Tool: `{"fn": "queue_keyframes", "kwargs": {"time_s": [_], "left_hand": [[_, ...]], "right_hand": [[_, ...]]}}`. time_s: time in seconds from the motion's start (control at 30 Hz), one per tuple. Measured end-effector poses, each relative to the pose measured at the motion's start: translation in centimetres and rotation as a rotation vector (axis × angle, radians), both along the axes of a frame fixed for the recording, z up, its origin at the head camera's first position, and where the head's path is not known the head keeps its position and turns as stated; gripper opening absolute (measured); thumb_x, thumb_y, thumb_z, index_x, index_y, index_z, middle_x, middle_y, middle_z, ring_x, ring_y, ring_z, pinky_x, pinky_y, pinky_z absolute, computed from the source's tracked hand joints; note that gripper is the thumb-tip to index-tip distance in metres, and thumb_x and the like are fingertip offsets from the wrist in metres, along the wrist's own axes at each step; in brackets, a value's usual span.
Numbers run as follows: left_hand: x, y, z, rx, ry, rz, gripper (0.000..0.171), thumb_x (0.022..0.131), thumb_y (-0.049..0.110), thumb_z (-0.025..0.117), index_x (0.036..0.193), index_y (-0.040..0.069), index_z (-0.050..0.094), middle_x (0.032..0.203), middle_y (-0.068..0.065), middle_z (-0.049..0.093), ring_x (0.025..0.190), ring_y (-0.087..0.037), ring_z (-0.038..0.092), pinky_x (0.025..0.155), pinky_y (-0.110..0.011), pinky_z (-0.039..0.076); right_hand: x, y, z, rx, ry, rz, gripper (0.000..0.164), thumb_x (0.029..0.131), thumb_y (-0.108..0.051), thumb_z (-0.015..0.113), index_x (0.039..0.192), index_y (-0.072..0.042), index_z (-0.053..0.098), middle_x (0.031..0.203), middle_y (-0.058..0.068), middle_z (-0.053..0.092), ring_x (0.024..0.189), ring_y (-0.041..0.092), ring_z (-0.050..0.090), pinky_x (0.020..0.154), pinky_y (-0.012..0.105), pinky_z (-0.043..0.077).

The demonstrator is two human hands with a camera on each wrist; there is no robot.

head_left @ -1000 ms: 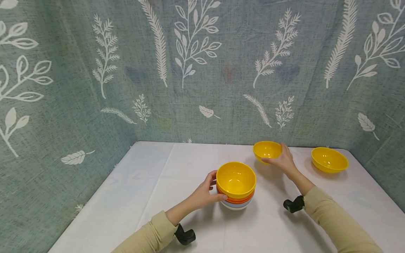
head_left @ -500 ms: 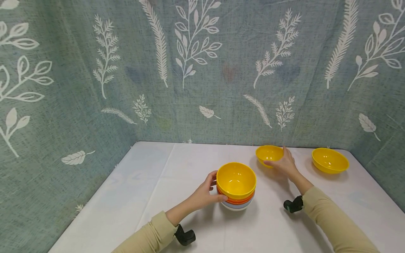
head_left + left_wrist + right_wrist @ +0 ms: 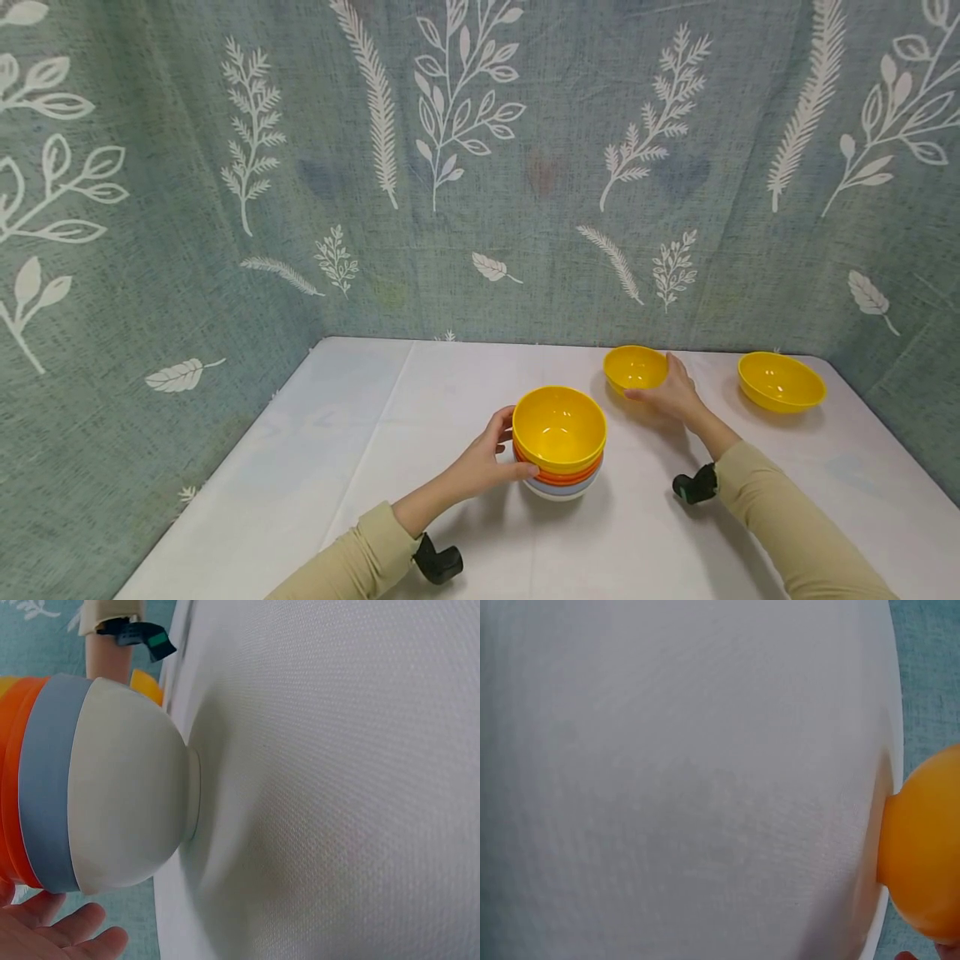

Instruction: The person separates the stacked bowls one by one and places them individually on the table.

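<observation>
A stack of nested bowls (image 3: 558,429) stands upright near the middle of the white table. Yellow is on top, with orange, grey-blue (image 3: 52,780) and white (image 3: 124,784) below. My left hand (image 3: 483,462) grips the stack's left side, thumb at the front and fingers behind. Further back, a smaller yellow bowl (image 3: 633,367) is between the thumb and fingers of my right hand (image 3: 675,392), which holds it by its right side. In the right wrist view this yellow bowl (image 3: 926,847) has its foot at the tabletop, with fingertips showing just at the lower corner.
Another yellow bowl (image 3: 782,382) sits at the back right of the white table (image 3: 360,500). A green leaf-patterned cloth (image 3: 480,167) hangs behind the table and along its sides. Each wrist carries a black camera mount (image 3: 438,560).
My right hand has brought the small yellow bowl slightly down and nearer, then barely moved over the last half second. My left hand and the stack have kept their place.
</observation>
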State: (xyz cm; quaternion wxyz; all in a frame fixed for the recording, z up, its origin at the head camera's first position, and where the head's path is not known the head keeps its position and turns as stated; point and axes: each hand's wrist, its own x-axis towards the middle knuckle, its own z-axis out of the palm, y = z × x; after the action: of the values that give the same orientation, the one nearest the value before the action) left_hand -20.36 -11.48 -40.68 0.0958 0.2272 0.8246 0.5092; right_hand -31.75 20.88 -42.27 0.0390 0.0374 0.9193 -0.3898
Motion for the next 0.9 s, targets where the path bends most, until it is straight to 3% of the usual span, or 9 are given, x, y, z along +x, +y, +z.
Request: {"fn": "queue_keyframes", "kwargs": {"time_s": [0.5, 0.77, 0.9], "left_hand": [[0.1, 0.0, 0.1, 0.006, -0.013, 0.001, 0.085, 0.080, 0.041, 0.068, 0.142, 0.009, 0.020, 0.140, -0.012, 0.035, 0.124, -0.031, 0.039, 0.100, -0.049, 0.034], [2.0, 0.1, 3.0, 0.022, -0.023, -0.011, 0.083, 0.081, 0.038, 0.068, 0.139, 0.001, 0.022, 0.139, -0.019, 0.036, 0.124, -0.037, 0.038, 0.101, -0.053, 0.032], [1.4, 0.1, 1.9, 0.014, -0.013, -0.008, 0.085, 0.080, 0.041, 0.068, 0.140, 0.002, 0.021, 0.139, -0.018, 0.036, 0.124, -0.036, 0.039, 0.101, -0.052, 0.033]], "right_hand": [[-0.2, 0.2, -0.2, -0.018, -0.015, 0.025, 0.117, 0.073, -0.048, 0.070, 0.142, 0.005, -0.009, 0.147, 0.030, -0.001, 0.130, 0.048, 0.013, 0.106, 0.058, 0.017], [-0.1, 0.4, 0.2, 0.006, 0.005, 0.045, 0.122, 0.071, -0.049, 0.072, 0.142, 0.006, -0.011, 0.147, 0.031, -0.006, 0.132, 0.049, 0.005, 0.107, 0.059, 0.011], [0.5, 0.5, 0.7, 0.043, 0.075, 0.067, 0.123, 0.070, -0.046, 0.074, 0.141, 0.009, -0.009, 0.146, 0.033, -0.007, 0.133, 0.050, -0.001, 0.107, 0.059, 0.005]]}}
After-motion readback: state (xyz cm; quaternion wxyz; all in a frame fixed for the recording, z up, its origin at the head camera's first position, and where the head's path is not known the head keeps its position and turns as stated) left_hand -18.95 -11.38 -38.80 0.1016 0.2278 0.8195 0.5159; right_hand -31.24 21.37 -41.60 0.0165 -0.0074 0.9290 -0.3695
